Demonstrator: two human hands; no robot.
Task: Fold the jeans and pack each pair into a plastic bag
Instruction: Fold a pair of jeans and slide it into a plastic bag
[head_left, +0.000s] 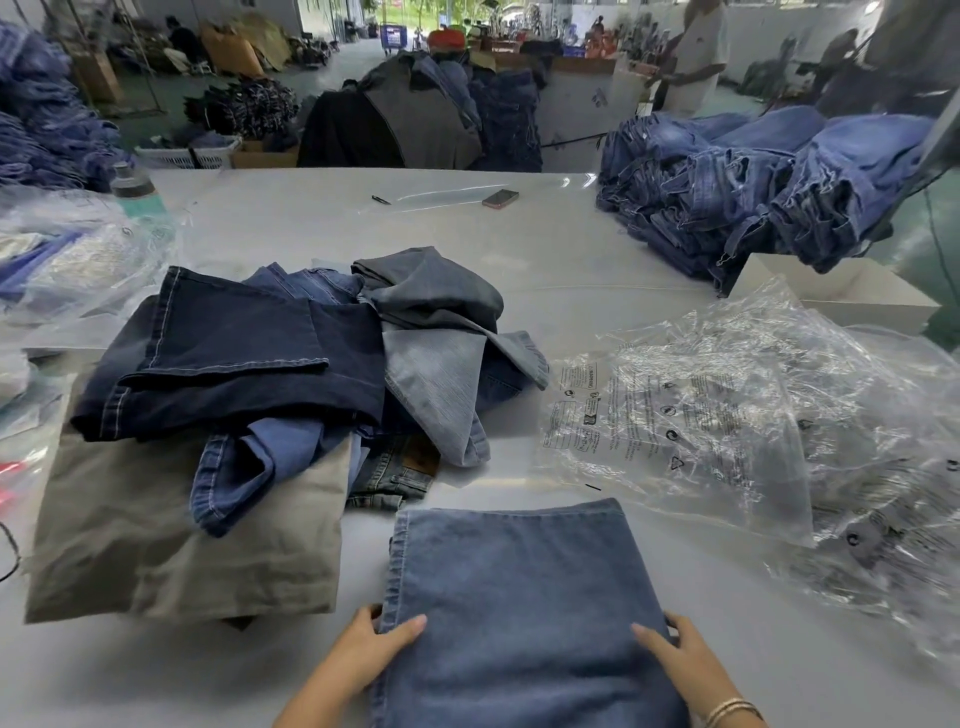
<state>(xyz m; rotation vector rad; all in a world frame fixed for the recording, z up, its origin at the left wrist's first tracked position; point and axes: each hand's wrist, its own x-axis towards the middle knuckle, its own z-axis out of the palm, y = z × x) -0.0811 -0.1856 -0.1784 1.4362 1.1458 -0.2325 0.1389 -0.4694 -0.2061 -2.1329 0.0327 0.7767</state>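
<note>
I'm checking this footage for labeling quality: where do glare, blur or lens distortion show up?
Head view: glare glints off the plastic bags on the right; the far background is soft and smeared; wide-angle distortion bends the table edge and stretches the corners. The folded jeans and both hands, left and right, look sharp under even light.

Two hands: a left hand (376, 642) and a right hand (675, 657). Between them lies one folded pair of blue jeans (514, 597). Just past the left hand sits one messy heap of jeans (291, 364); about five or six pairs, hard to count. Past the right hand is one pile of clear plastic bags (727, 415). Far beyond both hands lies one phone (500, 198).
</note>
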